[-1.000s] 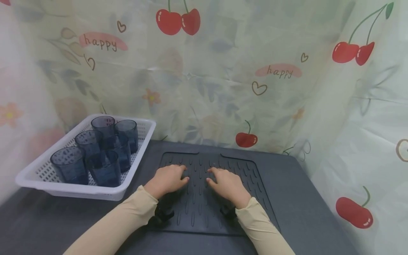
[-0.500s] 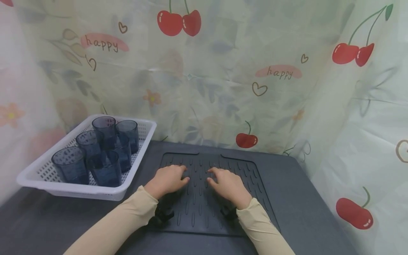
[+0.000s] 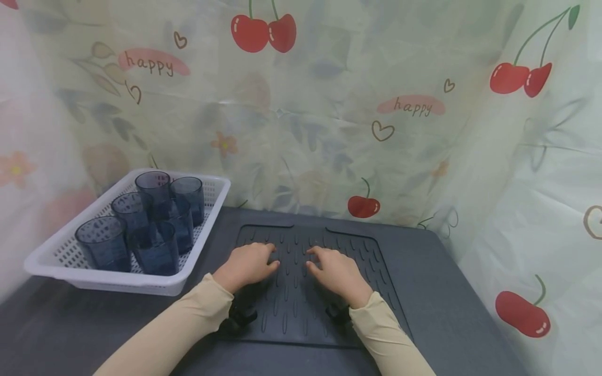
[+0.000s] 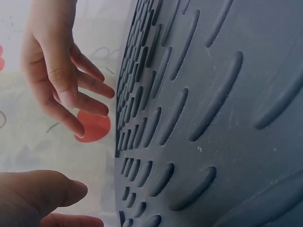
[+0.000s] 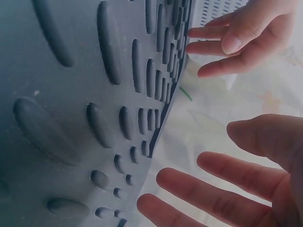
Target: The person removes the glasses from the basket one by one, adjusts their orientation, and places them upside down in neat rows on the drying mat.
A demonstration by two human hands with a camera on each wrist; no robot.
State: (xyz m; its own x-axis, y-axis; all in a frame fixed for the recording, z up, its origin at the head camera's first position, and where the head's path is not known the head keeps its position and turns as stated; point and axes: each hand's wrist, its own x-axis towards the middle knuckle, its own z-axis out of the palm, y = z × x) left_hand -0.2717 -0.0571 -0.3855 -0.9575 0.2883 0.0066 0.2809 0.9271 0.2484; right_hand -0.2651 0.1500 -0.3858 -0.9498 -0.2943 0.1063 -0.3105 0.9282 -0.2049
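Over a dark ribbed mat (image 3: 295, 308), my left hand (image 3: 246, 265) and right hand (image 3: 339, 274) hover side by side, palms down, thumbs facing each other. Both hold nothing. In the left wrist view the left thumb (image 4: 52, 191) shows at the lower left, and the other hand hangs above it with loose fingers. The right wrist view has the right hand (image 5: 232, 184) with fingers spread, a little off the mat. To the left stands a white plastic basket (image 3: 207, 230) with several blue see-through tumblers (image 3: 152, 248) upright in it.
The mat lies on a dark grey table (image 3: 432, 292). A curtain (image 3: 301, 130) printed with cherries and the word happy hangs behind the table and along both sides. Each wrist bears a black strap or mount (image 3: 242, 316).
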